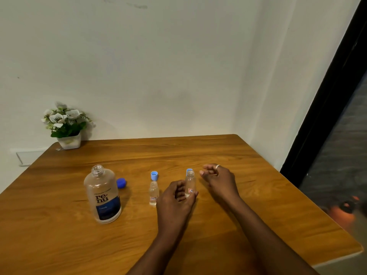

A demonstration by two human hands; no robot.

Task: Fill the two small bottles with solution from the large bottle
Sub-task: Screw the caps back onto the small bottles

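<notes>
The large clear bottle (pixel 103 195) with a dark blue label stands uncapped at the left of the wooden table (pixel 268 205). Its dark blue cap (pixel 121 183) lies just to its right. A small clear bottle (pixel 153 193) stands open in the middle, with a light blue cap (pixel 154 175) behind it. My left hand (pixel 174 203) is wrapped around the lower part of the second small bottle (pixel 190 180), which is upright and open. Another light blue cap (pixel 188 170) peeks out behind that bottle's neck. My right hand (pixel 220 181) hovers just to its right, fingers loosely apart, holding nothing.
A white pot of white flowers (pixel 66 128) sits at the table's far left corner against the wall. The table's right edge runs beside a dark door frame (pixel 325 116).
</notes>
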